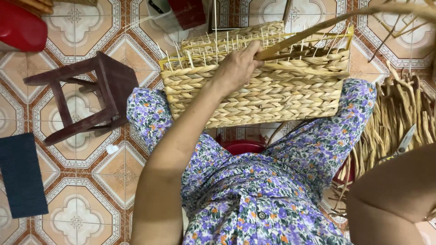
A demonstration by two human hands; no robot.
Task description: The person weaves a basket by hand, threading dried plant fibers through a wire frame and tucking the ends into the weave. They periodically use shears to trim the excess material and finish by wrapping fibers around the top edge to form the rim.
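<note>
A dark wooden stool (88, 97) lies tipped on the patterned tile floor (91, 181). The left hand (236, 66) pinches a flat straw strand (318, 31) at the rim of the half-woven basket (254, 93) resting on her knees. Her right hand is out of sight; dried reeds (399, 118) are heaped far right.

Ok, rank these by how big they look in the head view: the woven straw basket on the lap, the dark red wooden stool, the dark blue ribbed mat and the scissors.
1. Woven straw basket, largest, though nearest the camera.
2. Dark red wooden stool.
3. Dark blue ribbed mat, partly cut off at the frame edge, so unsure against the stool.
4. Scissors, smallest.
</note>
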